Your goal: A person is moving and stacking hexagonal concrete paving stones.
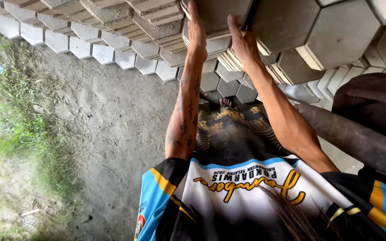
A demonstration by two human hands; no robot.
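My left hand point(196, 31), on a tattooed forearm, lies along the left edge of a grey hexagonal paving block point(222, 13) at the top of the view. My right hand point(243, 43) holds the same block's lower right edge, fingers pressed on its face. The block rests on a stack of similar blocks point(211, 44). Between my arms I see my patterned jersey point(242, 178) and a bare foot point(225, 102) below.
Stacked hexagonal pavers point(336, 35) fill the top right. A laid row of pavers point(81, 47) runs along the sandy ground point(112, 134). Grass point(14, 125) lies at the left. A dark brown cloth-covered shape point(367, 129) crosses the right side.
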